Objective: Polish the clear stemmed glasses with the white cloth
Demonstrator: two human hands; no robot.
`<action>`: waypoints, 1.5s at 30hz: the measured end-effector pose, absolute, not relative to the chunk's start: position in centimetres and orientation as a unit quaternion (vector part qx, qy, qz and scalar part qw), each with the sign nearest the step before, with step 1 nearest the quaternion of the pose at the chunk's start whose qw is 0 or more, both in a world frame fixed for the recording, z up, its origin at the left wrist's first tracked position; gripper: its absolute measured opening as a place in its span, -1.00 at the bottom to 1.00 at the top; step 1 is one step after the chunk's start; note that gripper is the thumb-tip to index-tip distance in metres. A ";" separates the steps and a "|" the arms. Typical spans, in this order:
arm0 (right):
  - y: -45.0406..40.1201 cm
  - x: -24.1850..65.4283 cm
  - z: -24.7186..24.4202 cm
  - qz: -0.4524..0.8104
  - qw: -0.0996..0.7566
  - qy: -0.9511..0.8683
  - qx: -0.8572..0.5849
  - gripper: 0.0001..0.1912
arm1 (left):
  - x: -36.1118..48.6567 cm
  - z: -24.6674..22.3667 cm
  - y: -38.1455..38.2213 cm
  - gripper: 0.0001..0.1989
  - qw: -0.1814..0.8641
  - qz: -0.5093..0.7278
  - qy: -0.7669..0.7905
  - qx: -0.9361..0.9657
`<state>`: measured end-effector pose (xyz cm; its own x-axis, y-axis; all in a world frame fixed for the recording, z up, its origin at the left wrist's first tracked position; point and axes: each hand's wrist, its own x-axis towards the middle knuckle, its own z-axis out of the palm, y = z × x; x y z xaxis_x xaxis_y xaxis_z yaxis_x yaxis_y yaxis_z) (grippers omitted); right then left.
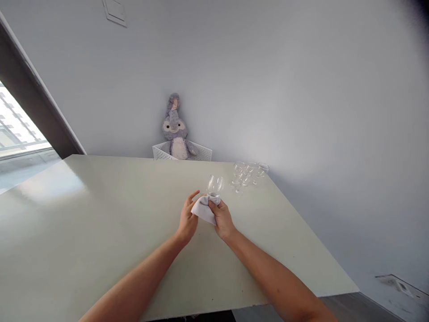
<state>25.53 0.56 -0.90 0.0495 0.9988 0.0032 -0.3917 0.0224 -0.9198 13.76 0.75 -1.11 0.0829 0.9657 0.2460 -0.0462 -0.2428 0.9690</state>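
A white cloth (pixel 203 210) is bunched between my two hands. My right hand (pixel 224 220) is closed on it, thumb pressed over the top, at the lower part of a clear stemmed glass (pixel 215 184). The glass's bowl rises above the cloth; its stem and foot are covered or too hard to make out. Against the cloth's left side rests my left hand (pixel 188 219), its visible fingers stretched out and apart. Some of its fingertips are hidden behind the cloth. Several clear stemmed glasses (pixel 246 173) are grouped beyond my right hand, near the table's far right corner.
The pale, glossy table (pixel 127 223) stretches widely to the left; its right edge runs diagonally. Behind its far edge, a grey plush rabbit (pixel 174 129) sits in a white perforated basket (pixel 204 153) against the wall (pixel 301 89). A dark-framed window is at far left.
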 end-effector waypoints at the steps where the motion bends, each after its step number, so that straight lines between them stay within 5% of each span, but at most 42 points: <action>1: 0.8 25.9 -0.9 0.567 0.596 -0.397 -0.407 -0.67 | 13.3 -0.9 1.1 -0.63 0.469 0.545 0.396 0.571; 7: 0.6 26.9 -1.4 0.281 0.397 -0.683 -0.545 -0.82 | 12.1 0.0 1.8 -0.30 0.535 0.495 0.384 0.567; 11: 0.4 27.1 -1.2 0.063 0.291 -0.792 -0.533 -0.64 | 12.3 0.9 1.3 -0.43 0.538 0.522 0.411 0.519; 15: 0.8 27.6 -0.8 0.003 0.273 -0.809 -0.521 -0.67 | 12.2 1.1 1.1 -0.42 0.543 0.559 0.366 0.509; 18: 1.0 28.3 -0.8 0.121 0.298 -0.795 -0.515 -0.73 | 12.0 1.0 1.2 -0.42 0.578 0.545 0.321 0.516; 24: 1.8 29.5 -1.4 0.574 0.386 -0.612 -0.383 -0.72 | 11.2 1.3 2.0 -0.55 0.655 0.517 0.271 0.480; 32: 1.4 27.6 -1.6 0.695 0.440 -0.479 -0.307 -0.58 | 10.5 1.4 3.4 -0.66 0.636 0.633 0.232 0.377; 36: 0.0 25.2 -2.1 0.567 0.393 -0.594 -0.413 -0.56 | 10.6 1.3 3.5 -0.62 0.569 0.668 0.268 0.397; 42: -1.2 25.9 0.8 0.174 0.159 -0.825 -0.514 -0.38 | 9.2 1.4 3.8 -0.54 0.329 0.714 0.362 0.501; 45: -1.1 26.8 3.0 0.101 0.164 -0.811 -0.552 -0.48 | 9.1 1.5 3.5 -0.49 0.207 0.687 0.410 0.563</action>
